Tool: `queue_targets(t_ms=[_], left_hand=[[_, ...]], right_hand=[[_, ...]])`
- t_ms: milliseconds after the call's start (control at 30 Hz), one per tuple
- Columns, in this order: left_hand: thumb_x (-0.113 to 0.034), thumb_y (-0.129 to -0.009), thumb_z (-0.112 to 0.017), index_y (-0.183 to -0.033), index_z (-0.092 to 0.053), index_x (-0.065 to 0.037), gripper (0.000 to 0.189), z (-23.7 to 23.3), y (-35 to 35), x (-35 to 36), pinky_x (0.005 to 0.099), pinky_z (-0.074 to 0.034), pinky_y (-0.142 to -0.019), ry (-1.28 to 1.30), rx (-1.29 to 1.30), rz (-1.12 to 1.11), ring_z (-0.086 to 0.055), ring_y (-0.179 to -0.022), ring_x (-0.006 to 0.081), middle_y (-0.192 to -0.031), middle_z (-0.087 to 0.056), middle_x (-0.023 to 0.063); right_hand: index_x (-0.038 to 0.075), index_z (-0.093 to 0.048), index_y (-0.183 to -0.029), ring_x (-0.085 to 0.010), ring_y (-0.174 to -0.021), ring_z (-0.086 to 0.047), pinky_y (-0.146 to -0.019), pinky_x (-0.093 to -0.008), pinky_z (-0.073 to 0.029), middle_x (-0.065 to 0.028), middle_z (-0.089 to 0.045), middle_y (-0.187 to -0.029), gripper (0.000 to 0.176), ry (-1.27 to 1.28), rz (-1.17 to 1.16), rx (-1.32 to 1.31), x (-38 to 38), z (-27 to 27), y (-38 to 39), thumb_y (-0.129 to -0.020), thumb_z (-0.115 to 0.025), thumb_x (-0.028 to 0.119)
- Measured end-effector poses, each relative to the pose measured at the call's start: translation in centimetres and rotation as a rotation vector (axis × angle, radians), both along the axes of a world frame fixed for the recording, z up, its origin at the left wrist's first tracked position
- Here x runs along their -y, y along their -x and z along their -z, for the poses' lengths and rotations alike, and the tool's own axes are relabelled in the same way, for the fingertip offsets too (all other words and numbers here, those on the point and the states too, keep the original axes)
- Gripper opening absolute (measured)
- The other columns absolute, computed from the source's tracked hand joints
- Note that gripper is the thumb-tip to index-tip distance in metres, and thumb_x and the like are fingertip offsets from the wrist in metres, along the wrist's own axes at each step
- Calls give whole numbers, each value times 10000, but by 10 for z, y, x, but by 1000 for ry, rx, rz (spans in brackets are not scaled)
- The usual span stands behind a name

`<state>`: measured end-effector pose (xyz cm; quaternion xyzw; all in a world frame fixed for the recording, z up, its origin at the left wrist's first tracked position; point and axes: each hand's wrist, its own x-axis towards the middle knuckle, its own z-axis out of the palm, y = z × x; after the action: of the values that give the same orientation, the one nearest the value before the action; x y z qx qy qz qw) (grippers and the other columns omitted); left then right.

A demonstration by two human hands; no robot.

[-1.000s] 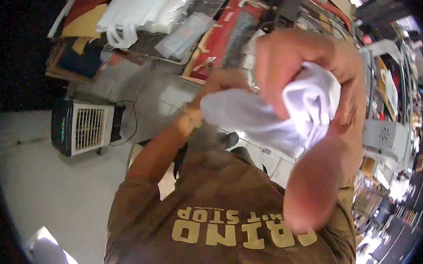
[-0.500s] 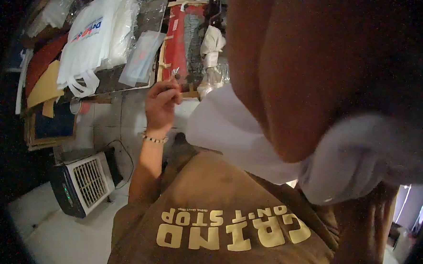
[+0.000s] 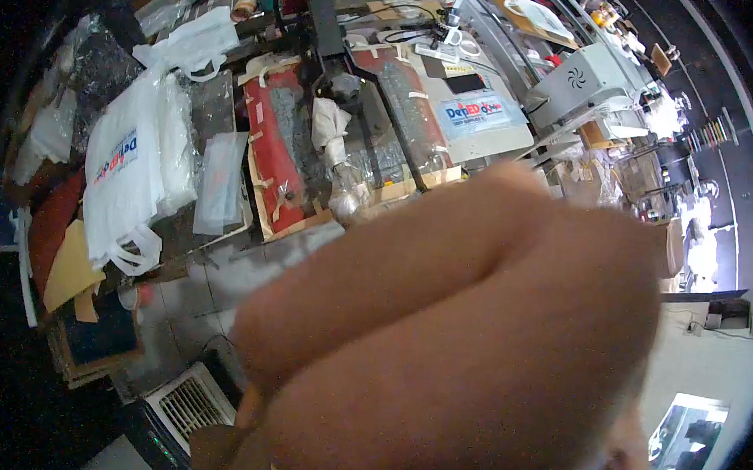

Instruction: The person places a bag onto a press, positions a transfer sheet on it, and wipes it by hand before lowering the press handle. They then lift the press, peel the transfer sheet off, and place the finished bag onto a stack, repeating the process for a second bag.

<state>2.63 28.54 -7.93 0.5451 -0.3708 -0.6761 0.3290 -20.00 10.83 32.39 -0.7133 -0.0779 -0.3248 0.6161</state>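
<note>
A large, blurred bare hand (image 3: 457, 324), apparently my right hand, fills the middle and lower part of the head view very close to the camera. Its fingers cannot be told apart, and anything it holds is hidden. Behind its left edge a strip of skin, perhaps my left forearm (image 3: 250, 407), shows beside a brown sleeve (image 3: 212, 448). My left hand itself does not show. Beyond the large hand lie a red panel edged with tape (image 3: 270, 149) and a wrapped white cloth bundle (image 3: 329, 130).
White printed bags (image 3: 121, 162) and clear plastic sleeves (image 3: 222, 184) lie at left. A black metal arm (image 3: 323, 28) rises over the panels. Farther right are a phone (image 3: 465, 84), a printed bag (image 3: 481, 113) and a white machine (image 3: 584, 84). A vented appliance (image 3: 189, 404) stands below.
The view has swung up and right, bringing the worktable into sight. The white cloth near the camera, the shirt print and my left hand no longer show. The large hand now covers the centre.
</note>
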Motion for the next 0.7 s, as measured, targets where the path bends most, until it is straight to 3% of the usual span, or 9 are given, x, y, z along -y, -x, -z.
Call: queue_targets(t_ms=[200,333,367,433,467,533,567,600,700], left_hand=[[-491,-1000,-598,-1334,-555,-81,530,-80,11,20,402,-485,-956,100,-527,-310,-595,-1142,245,-1256,-617,69],[-532,-1003,-574,-1393,-514,-84,597,-99,-5,28,411,-467,-1009,161,-707,-486,-570,-1212,253,-1332,-587,76],[-543,-1004,-568,-1407,-504,-85,614,-104,-7,28,414,-463,-1022,168,-752,-512,-564,-1229,255,-1351,-579,77],[-564,-1005,-556,-1436,-483,-86,648,-114,-5,32,418,-454,-1048,163,-819,-553,-552,-1264,259,-1389,-564,80],[-574,-1006,-550,-1451,-472,-87,665,-115,-3,35,421,-449,-1061,148,-834,-566,-546,-1282,261,-1408,-556,82],[-595,-1007,-539,-1480,-452,-88,699,-108,0,40,425,-441,-1087,109,-819,-585,-533,-1317,265,-1446,-541,85],[-605,-1008,-533,-1495,-441,-89,716,-101,2,41,428,-436,-1100,93,-805,-602,-527,-1334,267,-1465,-533,86],[-713,-977,-397,-1614,-185,-100,909,-74,-3,39,449,-273,-1235,146,-496,-498,-296,-1518,271,-1655,-274,73],[-668,-1007,-410,-1587,-256,-76,842,-65,0,45,458,-293,-1225,215,-438,-483,-354,-1484,288,-1608,-362,98]], right_hand=[[45,-545,-737,-39,-685,-468,-574,-287,-354,31,-493,-674,410,-201,87,-31,-13,16,-40,-1000,-623,350],[45,-536,-735,-29,-694,-463,-579,-288,-358,37,-485,-671,422,-374,392,-146,-17,105,-104,-1053,-584,318],[37,-552,-780,-113,-662,-499,-603,-325,-381,-20,-528,-705,385,-340,447,-151,-16,148,-119,-1063,-554,298],[34,-559,-828,-263,-789,-560,-698,-392,-417,-107,-582,-827,286,-58,689,-243,-23,233,-146,-1024,-563,241],[34,-559,-828,-263,-789,-560,-698,-392,-417,-107,-582,-827,286,-54,700,-239,-34,262,-144,-1024,-563,241],[29,-619,-1080,-396,-1049,-533,-860,-487,-408,-198,-599,-1144,215,301,755,-407,-51,304,-142,-938,-560,179],[29,-619,-1080,-396,-1049,-533,-860,-487,-408,-198,-599,-1144,215,307,757,-401,-51,314,-138,-938,-560,179],[32,-616,-1146,-415,-1109,-511,-883,-530,-394,-199,-577,-1219,283,352,782,-377,-51,324,-132,-895,-568,154],[39,-611,-1286,-439,-1170,-505,-907,-626,-373,-199,-543,-1329,468,331,793,-309,-47,361,-122,-825,-590,120]])
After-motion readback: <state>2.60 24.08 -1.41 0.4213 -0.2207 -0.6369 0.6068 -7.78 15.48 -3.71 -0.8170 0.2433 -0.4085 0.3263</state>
